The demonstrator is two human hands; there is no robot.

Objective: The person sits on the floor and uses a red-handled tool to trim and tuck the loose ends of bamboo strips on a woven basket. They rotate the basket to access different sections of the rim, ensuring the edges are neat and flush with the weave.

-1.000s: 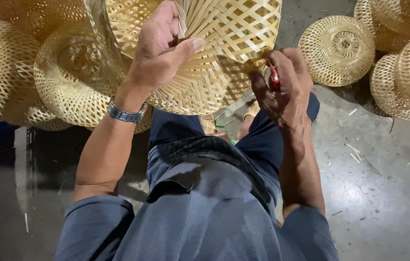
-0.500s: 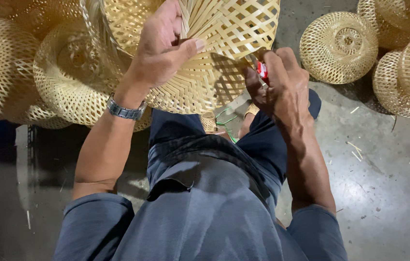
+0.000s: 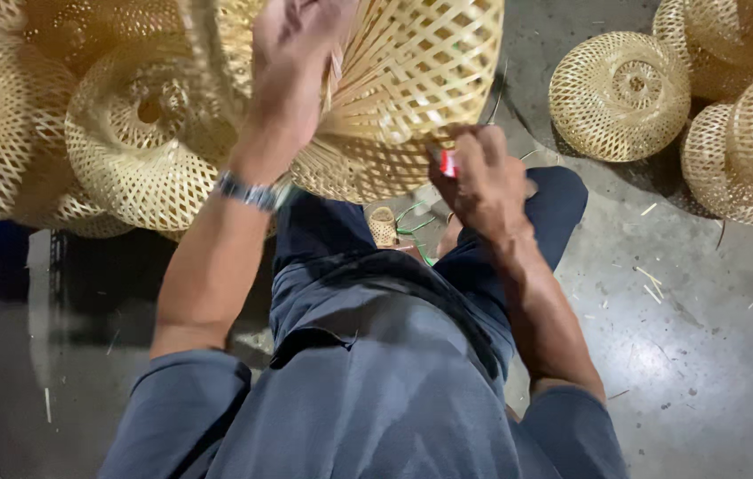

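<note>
Clamped on loose strips atop the woven bamboo basket [image 3: 412,80], I see the left hand [image 3: 292,53]; right hand [image 3: 483,177] pinches a red tool [image 3: 448,163] just below its rim.

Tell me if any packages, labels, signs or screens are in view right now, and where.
None show. In view are only woven bamboo baskets on the concrete floor, the basket being worked under the left hand, a small red tool in the right hand, and a small spool between the knees.
</note>
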